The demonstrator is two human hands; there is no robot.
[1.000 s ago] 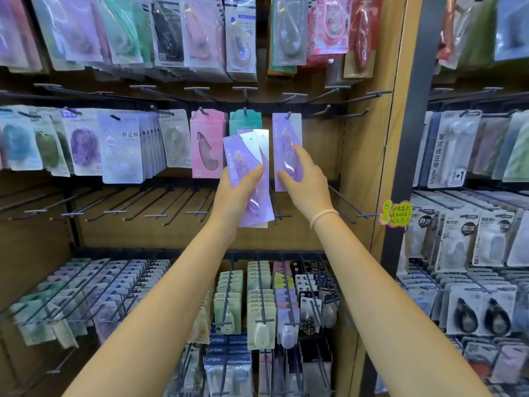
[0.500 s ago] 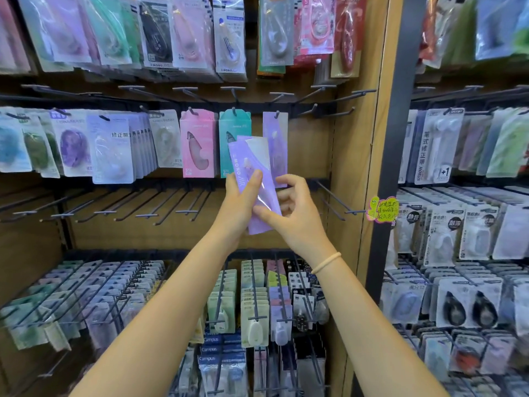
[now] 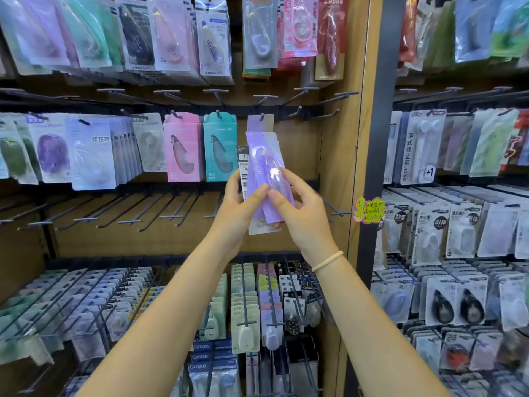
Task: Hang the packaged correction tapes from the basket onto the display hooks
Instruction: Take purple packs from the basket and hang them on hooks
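Note:
A small bundle of purple packaged correction tapes (image 3: 264, 173) is held upright in front of the middle hook row. My left hand (image 3: 239, 207) grips the bundle from the left, thumb on its front. My right hand (image 3: 300, 213) pinches the front purple pack from the right. Behind and above them, one purple pack (image 3: 260, 123) hangs on a display hook (image 3: 262, 116). Beside it hang a teal pack (image 3: 219, 147) and a pink pack (image 3: 182, 147). No basket is in view.
Bare hooks (image 3: 323, 116) jut out to the right of the hung purple pack, and a row of bare hooks (image 3: 128, 213) runs below. Full racks of packs fill the top, the bottom and the right-hand bay (image 3: 458, 224). A wooden upright (image 3: 343, 138) divides the bays.
My right hand let go of the purple pack it had put on the hook and came down to the bundle. Both hands now hold the bundle lower, and the camera drew closer.

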